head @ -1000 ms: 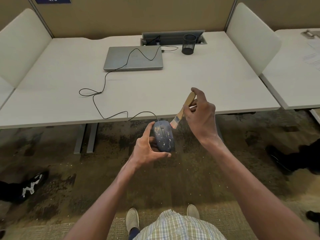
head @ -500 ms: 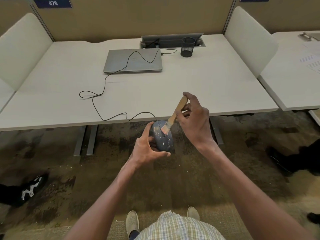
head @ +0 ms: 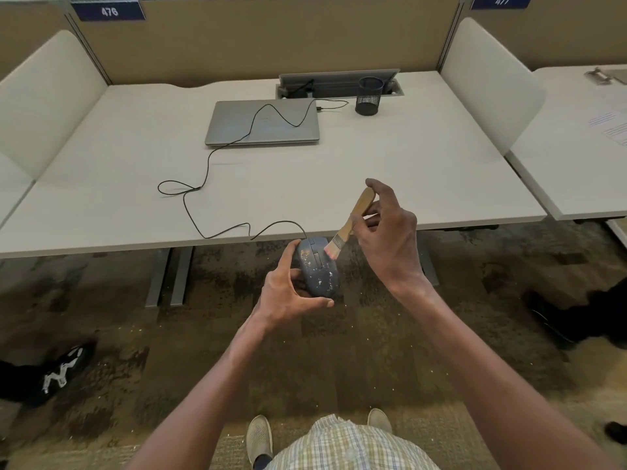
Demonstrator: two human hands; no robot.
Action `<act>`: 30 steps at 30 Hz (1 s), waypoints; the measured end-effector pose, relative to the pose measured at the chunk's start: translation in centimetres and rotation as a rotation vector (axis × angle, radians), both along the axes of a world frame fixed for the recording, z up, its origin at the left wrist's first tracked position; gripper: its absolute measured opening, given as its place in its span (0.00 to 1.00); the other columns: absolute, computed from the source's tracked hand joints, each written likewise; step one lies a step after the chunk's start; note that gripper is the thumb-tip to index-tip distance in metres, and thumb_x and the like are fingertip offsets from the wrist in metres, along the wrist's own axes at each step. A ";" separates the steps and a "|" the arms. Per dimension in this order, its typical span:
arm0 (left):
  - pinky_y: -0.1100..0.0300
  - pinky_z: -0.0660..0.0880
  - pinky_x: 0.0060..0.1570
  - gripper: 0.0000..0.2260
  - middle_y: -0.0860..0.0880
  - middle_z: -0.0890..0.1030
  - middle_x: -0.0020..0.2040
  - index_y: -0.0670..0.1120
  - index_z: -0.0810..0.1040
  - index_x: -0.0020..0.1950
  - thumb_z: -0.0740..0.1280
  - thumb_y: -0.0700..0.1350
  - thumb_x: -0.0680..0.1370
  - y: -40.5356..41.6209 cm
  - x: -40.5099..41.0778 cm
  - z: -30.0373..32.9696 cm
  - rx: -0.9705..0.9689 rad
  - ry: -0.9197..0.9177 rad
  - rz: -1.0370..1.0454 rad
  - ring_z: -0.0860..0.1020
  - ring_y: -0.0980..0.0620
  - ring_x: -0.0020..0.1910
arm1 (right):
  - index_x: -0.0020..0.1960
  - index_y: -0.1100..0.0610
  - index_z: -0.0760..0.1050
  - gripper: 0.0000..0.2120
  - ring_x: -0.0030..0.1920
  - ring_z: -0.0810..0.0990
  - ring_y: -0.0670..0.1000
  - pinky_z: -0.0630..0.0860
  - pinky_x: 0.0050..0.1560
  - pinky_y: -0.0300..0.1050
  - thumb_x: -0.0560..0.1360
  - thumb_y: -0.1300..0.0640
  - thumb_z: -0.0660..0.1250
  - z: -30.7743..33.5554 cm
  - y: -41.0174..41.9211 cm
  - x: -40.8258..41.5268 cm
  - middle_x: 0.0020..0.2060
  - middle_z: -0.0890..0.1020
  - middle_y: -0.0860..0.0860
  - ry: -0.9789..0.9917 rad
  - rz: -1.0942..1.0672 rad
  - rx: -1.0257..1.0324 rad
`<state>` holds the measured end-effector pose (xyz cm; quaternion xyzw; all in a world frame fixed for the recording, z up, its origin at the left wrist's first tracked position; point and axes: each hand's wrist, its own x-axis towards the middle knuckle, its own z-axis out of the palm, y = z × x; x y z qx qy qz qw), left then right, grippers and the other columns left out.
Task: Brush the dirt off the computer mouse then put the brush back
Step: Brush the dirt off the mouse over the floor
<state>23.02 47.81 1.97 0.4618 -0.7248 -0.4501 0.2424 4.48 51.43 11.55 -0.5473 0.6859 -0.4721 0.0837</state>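
Single head cam, wide-angle, no second view.
Looks forward and down from standing height: desk [head: 390,171] ahead, carpet [head: 339,361] and own shoes [head: 259,435] below.

wooden brush handle [head: 355,214]; matt speckled mouse [head: 319,269]; black mesh cup [head: 369,96]

- Both forearms were bare, no sleeves visible.
- A plaid shirt [head: 349,447] in pale green, blue and white covered the torso.
- Light grey-beige shoes [head: 259,435] were worn.
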 end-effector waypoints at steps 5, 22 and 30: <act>0.75 0.77 0.41 0.58 0.42 0.84 0.59 0.48 0.51 0.82 0.85 0.47 0.61 0.0 -0.2 0.3 0.009 0.002 0.003 0.82 0.65 0.39 | 0.73 0.58 0.68 0.27 0.41 0.83 0.45 0.75 0.39 0.22 0.77 0.61 0.72 -0.3 -0.1 0.4 0.49 0.85 0.56 -0.035 0.016 0.010; 0.66 0.81 0.47 0.58 0.42 0.84 0.58 0.50 0.52 0.81 0.85 0.47 0.61 -0.6 -0.9 0.8 0.021 0.001 0.027 0.86 0.53 0.47 | 0.66 0.58 0.70 0.23 0.43 0.85 0.46 0.80 0.41 0.30 0.75 0.61 0.74 -0.2 -0.3 0.2 0.47 0.85 0.55 -0.159 0.022 -0.011; 0.75 0.77 0.43 0.57 0.41 0.83 0.60 0.49 0.53 0.81 0.85 0.47 0.61 -0.8 -0.9 0.9 0.011 0.009 0.034 0.85 0.52 0.49 | 0.67 0.58 0.69 0.23 0.42 0.86 0.49 0.81 0.40 0.30 0.76 0.61 0.73 -0.3 0.3 0.7 0.48 0.85 0.55 -0.119 0.024 0.020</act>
